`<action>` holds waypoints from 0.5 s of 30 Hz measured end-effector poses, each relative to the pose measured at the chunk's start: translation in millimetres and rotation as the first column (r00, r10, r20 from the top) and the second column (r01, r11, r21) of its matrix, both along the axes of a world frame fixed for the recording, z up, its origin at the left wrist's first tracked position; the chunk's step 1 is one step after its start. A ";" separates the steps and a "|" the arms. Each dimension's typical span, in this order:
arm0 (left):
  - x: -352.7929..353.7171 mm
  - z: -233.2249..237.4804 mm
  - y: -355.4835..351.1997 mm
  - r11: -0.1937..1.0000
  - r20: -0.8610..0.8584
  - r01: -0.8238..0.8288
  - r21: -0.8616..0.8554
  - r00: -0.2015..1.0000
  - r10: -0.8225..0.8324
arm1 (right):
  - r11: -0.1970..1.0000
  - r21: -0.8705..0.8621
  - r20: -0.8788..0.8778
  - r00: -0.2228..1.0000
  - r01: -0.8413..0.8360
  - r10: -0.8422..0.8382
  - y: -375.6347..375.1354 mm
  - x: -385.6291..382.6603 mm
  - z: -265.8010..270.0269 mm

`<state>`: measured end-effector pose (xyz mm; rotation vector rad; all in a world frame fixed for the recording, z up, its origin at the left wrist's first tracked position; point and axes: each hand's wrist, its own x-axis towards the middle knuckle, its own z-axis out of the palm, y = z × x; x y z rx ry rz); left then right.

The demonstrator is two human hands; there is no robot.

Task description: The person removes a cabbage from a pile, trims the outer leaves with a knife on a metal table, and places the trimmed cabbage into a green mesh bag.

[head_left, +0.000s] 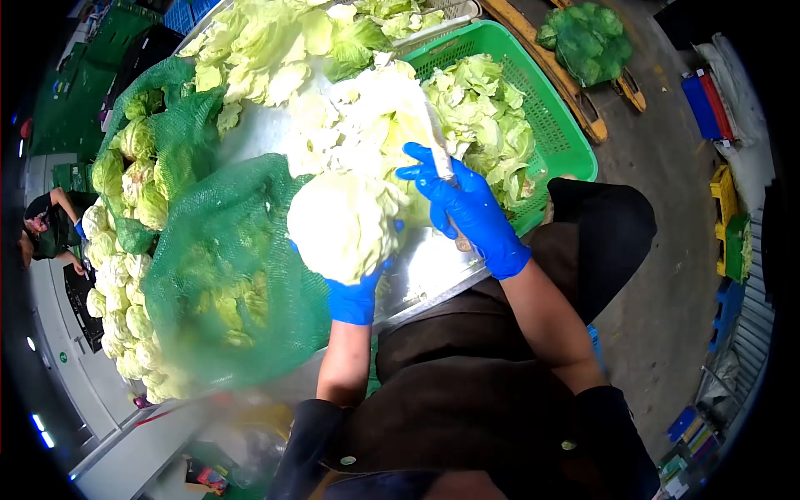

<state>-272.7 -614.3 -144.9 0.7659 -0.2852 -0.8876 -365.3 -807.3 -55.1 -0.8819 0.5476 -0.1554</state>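
Note:
A pale, trimmed cabbage head (340, 227) rests in my left hand (354, 298), whose blue-gloved fingers wrap round it from below; part of the grip is hidden behind it. My right hand (473, 212), also gloved in blue, is closed on a knife (438, 142). The knife's blade points up and away over loose leaves, apart from the cabbage, and its handle end shows below the fingers. Beneath both hands lies a metal tabletop (427, 265). Pale cabbage leaves (283, 33) are heaped on its far side.
A green crate (560, 137) of cut leaves stands to the right. Green netting (242, 196) covers the table's left side, beside many whole cabbages (125, 292). A netted cabbage bag (586, 42) sits by a pallet truck (542, 62). Another person (58, 221) is at far left.

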 end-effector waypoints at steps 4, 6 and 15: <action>-8.9 -18.1 3.6 0.664 0.809 -0.493 0.562 0.495 -0.318 | 0.989 -0.121 0.074 0.992 -0.088 0.098 16.5 7.7 17.6; -10.7 -10.0 3.1 0.508 0.833 -0.701 0.501 0.230 -0.504 | 0.985 -0.154 0.115 0.989 -0.079 0.097 23.0 9.7 10.6; -0.6 32.0 6.5 0.379 0.666 -0.833 0.403 -0.018 -0.746 | 0.952 0.236 0.174 0.972 -0.195 0.155 -27.2 -33.2 49.2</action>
